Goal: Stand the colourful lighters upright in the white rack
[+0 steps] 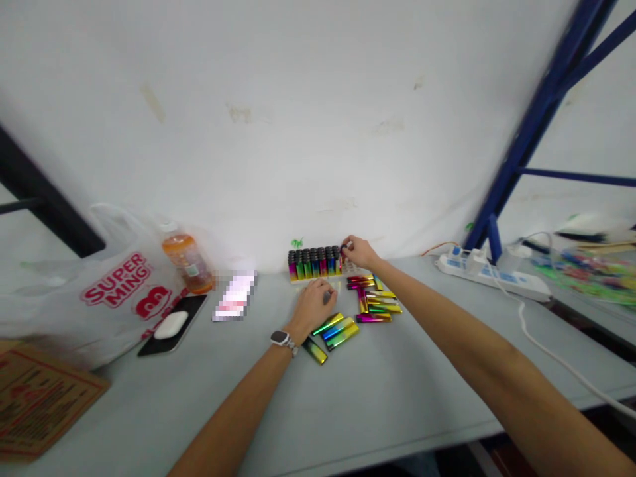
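Observation:
Rows of upright lighters (313, 262) with black tops and shiny coloured bodies fill most of a pale tray (354, 269) by the wall. At the tray's right end, my right hand (361, 252) pinches a lighter (342, 253) by its upper part, beside the last filled row. My left hand (313, 302) is curled just in front of the tray. Something small and dark shows between its thumb and fingers; its kind is unclear. Loose metallic lighters (342, 332) lie beside the left wrist, and another loose pile (375, 301) lies below my right forearm.
On the left are a phone (235, 296), an orange drink bottle (187, 260), a white case (171, 324) on a dark tablet-like slab, a plastic bag (114, 298) and a cardboard box (44, 404). A power strip (517, 281) with cables lies right, by a blue metal frame (527, 126).

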`<state>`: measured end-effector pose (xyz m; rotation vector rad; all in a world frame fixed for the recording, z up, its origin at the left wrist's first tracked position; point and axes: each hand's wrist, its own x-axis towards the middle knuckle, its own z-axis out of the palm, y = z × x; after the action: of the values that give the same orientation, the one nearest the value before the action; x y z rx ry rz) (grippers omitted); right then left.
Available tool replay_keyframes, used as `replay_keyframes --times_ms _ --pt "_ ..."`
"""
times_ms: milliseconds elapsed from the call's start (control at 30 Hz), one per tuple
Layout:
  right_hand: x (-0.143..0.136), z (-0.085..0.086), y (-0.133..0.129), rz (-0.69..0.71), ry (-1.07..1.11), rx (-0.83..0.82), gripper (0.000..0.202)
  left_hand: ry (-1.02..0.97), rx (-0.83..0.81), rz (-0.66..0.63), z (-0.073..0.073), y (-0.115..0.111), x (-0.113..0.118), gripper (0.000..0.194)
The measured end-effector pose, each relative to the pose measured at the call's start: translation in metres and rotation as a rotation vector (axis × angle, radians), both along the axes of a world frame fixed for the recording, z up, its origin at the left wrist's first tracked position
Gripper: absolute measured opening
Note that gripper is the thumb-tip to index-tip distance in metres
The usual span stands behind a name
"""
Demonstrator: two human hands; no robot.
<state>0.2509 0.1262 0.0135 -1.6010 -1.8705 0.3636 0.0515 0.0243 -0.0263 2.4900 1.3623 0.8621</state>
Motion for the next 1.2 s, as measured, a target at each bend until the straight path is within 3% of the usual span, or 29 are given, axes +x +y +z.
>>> replay_keyframes --times_ms 267,467,633,733,900,1200 --pt "-0.010 -0.006 -0.023 -0.098 -0.285 0.134 0.032 0.027 0.023 0.000 -0.002 -0.002 -0.003 0.019" --pt "-0.007 -0.012 -0.035 -0.120 -0.306 0.129 0.053 -0.004 0.011 0.011 0.000 -0.004 -0.005 0.018" --pt "-0.006 -0.019 -0.046 -0.284 -0.341 -0.020 0.053 -0.021 0.016 0.033 0.001 -0.003 -0.006 0.018" --pt "-0.013 -0.023 -0.050 -0.236 -0.335 -0.121 0.059 -0.010 0.011 0.043 0.003 -0.004 -0.005 0.018" --pt "-0.025 -0.029 -0.051 -0.224 -0.307 -0.152 0.077 0.000 0.020 0.045 0.000 -0.004 -0.004 0.022" --pt "-0.025 -0.034 -0.048 -0.213 -0.286 -0.179 0.086 -0.034 0.044 0.017 -0.010 0.007 -0.007 0.021"
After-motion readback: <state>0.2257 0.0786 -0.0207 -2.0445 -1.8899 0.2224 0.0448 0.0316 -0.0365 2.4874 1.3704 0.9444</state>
